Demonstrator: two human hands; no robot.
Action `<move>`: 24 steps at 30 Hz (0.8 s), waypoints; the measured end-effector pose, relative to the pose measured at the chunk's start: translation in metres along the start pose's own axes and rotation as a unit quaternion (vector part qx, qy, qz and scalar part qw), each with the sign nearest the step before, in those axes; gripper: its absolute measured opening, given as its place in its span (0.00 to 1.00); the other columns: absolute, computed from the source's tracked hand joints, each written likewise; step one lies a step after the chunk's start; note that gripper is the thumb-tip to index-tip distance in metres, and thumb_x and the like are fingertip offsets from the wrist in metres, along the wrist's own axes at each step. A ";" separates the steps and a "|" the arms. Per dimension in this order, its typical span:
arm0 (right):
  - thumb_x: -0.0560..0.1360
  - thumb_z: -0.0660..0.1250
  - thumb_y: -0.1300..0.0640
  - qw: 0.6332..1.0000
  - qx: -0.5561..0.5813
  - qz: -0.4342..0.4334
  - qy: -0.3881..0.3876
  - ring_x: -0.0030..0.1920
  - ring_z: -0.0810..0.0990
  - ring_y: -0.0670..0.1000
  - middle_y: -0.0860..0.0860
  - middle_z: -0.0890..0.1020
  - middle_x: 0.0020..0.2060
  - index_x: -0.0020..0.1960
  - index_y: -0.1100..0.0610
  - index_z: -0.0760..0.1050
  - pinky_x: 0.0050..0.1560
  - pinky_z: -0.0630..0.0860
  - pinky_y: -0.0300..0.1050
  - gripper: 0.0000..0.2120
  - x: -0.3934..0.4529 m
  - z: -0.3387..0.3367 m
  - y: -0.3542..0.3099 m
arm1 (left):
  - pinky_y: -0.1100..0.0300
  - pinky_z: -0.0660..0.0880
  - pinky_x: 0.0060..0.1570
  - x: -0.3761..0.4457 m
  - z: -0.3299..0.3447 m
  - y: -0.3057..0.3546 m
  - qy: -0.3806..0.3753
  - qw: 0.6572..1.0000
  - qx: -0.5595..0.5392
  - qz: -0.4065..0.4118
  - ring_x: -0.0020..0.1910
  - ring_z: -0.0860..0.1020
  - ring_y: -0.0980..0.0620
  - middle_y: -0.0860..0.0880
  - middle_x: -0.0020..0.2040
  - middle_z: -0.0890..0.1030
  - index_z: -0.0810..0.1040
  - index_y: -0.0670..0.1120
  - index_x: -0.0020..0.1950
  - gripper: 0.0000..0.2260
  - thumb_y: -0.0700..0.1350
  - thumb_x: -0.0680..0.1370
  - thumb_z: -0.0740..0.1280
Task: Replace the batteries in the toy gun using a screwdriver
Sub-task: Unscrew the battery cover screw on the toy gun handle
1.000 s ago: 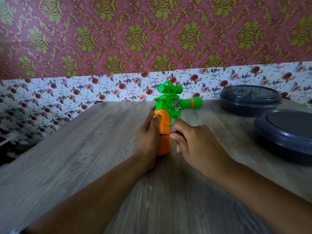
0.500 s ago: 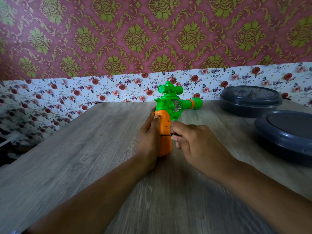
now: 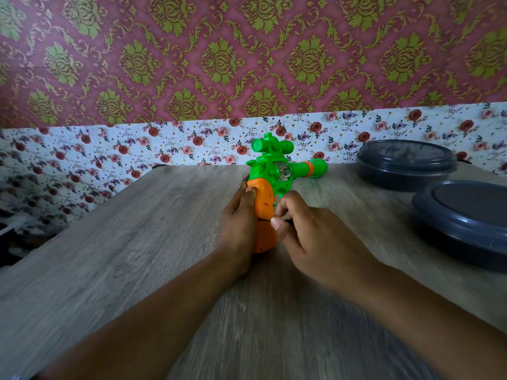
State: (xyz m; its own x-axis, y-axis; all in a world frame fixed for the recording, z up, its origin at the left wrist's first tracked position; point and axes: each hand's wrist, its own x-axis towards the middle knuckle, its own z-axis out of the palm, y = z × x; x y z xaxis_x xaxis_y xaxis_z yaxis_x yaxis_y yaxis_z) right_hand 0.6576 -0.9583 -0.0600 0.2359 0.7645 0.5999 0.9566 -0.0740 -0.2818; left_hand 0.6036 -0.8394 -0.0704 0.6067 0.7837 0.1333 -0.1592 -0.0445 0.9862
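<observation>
I see a wood-grain surface (image 3: 137, 256) with two dark lidded containers at the right edge, the nearer (image 3: 463, 218) in front of the farther (image 3: 406, 163). Toy gun (image 3: 270, 187) lies mid-surface, green barrel pointing right, orange grip toward me. Left hand (image 3: 238, 223) wraps the grip from the left, thumb on top. Right hand (image 3: 315, 237) pinches a thin dark screwdriver (image 3: 288, 220), tip at the grip's seam. Tip detail too small to read.
</observation>
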 end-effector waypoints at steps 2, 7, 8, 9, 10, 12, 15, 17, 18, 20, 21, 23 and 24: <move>0.78 0.47 0.44 0.999 -0.041 0.021 -0.006 0.35 0.77 0.55 0.52 0.78 0.34 0.46 0.52 0.64 0.34 0.71 0.49 0.14 0.000 -0.003 -0.001 | 0.52 0.75 0.56 0.000 0.000 -0.001 -0.003 1.000 0.010 -0.002 0.50 0.79 0.54 0.50 0.60 0.78 0.70 0.53 0.70 0.17 0.52 0.81 0.55; 0.79 0.56 0.51 0.997 -0.048 0.054 -0.025 0.33 0.69 0.54 0.49 0.68 0.28 0.41 0.53 0.63 0.31 0.62 0.47 0.10 0.005 -0.004 0.000 | 0.57 0.79 0.49 0.002 0.001 -0.003 -0.012 1.000 0.007 0.002 0.46 0.82 0.54 0.45 0.56 0.81 0.71 0.50 0.70 0.18 0.51 0.82 0.55; 0.78 0.57 0.51 0.998 -0.035 0.056 -0.023 0.33 0.70 0.54 0.50 0.69 0.30 0.42 0.52 0.63 0.32 0.65 0.47 0.08 0.005 -0.006 -0.001 | 0.61 0.80 0.42 0.002 0.001 -0.003 -0.011 1.000 0.000 0.004 0.40 0.83 0.57 0.46 0.52 0.82 0.71 0.49 0.69 0.17 0.50 0.82 0.55; 0.78 0.58 0.52 0.998 -0.027 0.051 -0.020 0.33 0.71 0.54 0.51 0.71 0.30 0.42 0.53 0.64 0.34 0.68 0.49 0.07 0.005 -0.007 -0.001 | 0.64 0.79 0.37 0.002 0.001 -0.003 -0.008 1.000 -0.005 0.003 0.35 0.82 0.58 0.47 0.49 0.82 0.72 0.48 0.69 0.17 0.49 0.82 0.55; 0.78 0.59 0.53 0.999 -0.028 0.038 -0.017 0.33 0.72 0.55 0.52 0.72 0.31 0.43 0.53 0.65 0.34 0.69 0.51 0.06 0.005 -0.008 -0.002 | 0.64 0.79 0.35 0.001 0.001 -0.002 -0.005 1.000 -0.010 0.001 0.34 0.82 0.58 0.47 0.48 0.82 0.72 0.48 0.68 0.17 0.49 0.82 0.56; 0.78 0.58 0.53 0.998 -0.054 0.003 -0.013 0.32 0.75 0.59 0.55 0.76 0.31 0.45 0.55 0.67 0.32 0.71 0.53 0.05 0.003 -0.008 -0.003 | 0.59 0.79 0.44 0.001 0.002 -0.001 -0.002 1.000 -0.017 -0.007 0.43 0.82 0.54 0.45 0.54 0.82 0.72 0.49 0.68 0.16 0.49 0.82 0.56; 0.74 0.58 0.55 0.994 -0.098 -0.045 -0.011 0.27 0.75 0.61 0.56 0.77 0.29 0.45 0.55 0.67 0.25 0.71 0.53 0.04 0.002 -0.005 -0.004 | 0.49 0.76 0.58 -0.001 0.003 0.002 0.001 1.000 -0.023 -0.018 0.56 0.79 0.47 0.43 0.62 0.79 0.71 0.48 0.70 0.18 0.49 0.81 0.57; 0.73 0.59 0.55 0.995 -0.093 -0.046 -0.005 0.26 0.75 0.60 0.54 0.76 0.27 0.44 0.55 0.67 0.24 0.70 0.51 0.03 0.002 -0.005 -0.004 | 0.48 0.76 0.59 -0.001 0.002 0.002 0.001 1.000 -0.022 -0.020 0.58 0.79 0.46 0.44 0.63 0.78 0.70 0.49 0.70 0.18 0.50 0.81 0.57; 0.73 0.59 0.54 0.996 -0.075 -0.037 -0.004 0.27 0.75 0.59 0.54 0.77 0.28 0.44 0.55 0.67 0.26 0.71 0.51 0.04 0.003 -0.006 -0.002 | 0.49 0.76 0.57 -0.001 0.002 0.002 0.002 1.000 -0.017 -0.021 0.57 0.79 0.47 0.44 0.62 0.78 0.70 0.49 0.70 0.18 0.50 0.81 0.57; 0.73 0.59 0.54 0.999 -0.036 -0.020 0.004 0.28 0.74 0.53 0.52 0.78 0.29 0.43 0.55 0.70 0.29 0.72 0.49 0.05 0.003 -0.007 0.003 | 0.50 0.77 0.55 -0.002 0.002 0.002 0.002 1.000 -0.013 -0.019 0.56 0.80 0.47 0.44 0.61 0.79 0.70 0.50 0.70 0.18 0.50 0.81 0.57; 0.72 0.61 0.55 1.000 -0.017 -0.016 0.014 0.28 0.73 0.49 0.51 0.78 0.30 0.43 0.56 0.72 0.30 0.71 0.46 0.05 0.003 -0.008 0.005 | 0.51 0.78 0.53 -0.002 0.002 0.002 -0.002 1.000 -0.009 -0.016 0.55 0.80 0.48 0.44 0.61 0.79 0.71 0.50 0.70 0.18 0.50 0.81 0.57; 0.71 0.63 0.56 0.999 0.026 -0.006 0.032 0.28 0.70 0.39 0.49 0.79 0.31 0.42 0.55 0.74 0.31 0.67 0.36 0.03 0.003 -0.008 0.008 | 0.57 0.78 0.48 -0.003 0.001 0.002 -0.007 1.000 0.004 -0.008 0.51 0.80 0.53 0.46 0.59 0.80 0.71 0.51 0.70 0.17 0.50 0.81 0.56; 0.71 0.64 0.57 0.998 0.045 0.000 0.039 0.28 0.70 0.37 0.48 0.80 0.31 0.42 0.55 0.74 0.31 0.64 0.31 0.02 0.003 -0.007 0.009 | 0.60 0.78 0.47 -0.003 0.001 0.002 -0.007 1.000 0.007 -0.006 0.51 0.80 0.54 0.47 0.59 0.80 0.71 0.51 0.69 0.17 0.50 0.81 0.56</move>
State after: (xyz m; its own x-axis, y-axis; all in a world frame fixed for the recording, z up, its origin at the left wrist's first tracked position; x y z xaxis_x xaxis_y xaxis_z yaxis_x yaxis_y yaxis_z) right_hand 0.6678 -0.9610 -0.0552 0.2512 0.7127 0.6550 0.9386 -0.0139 -0.3449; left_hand 0.6024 -0.8423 -0.0685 0.6188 0.7760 0.1216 -0.1409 -0.0426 0.9891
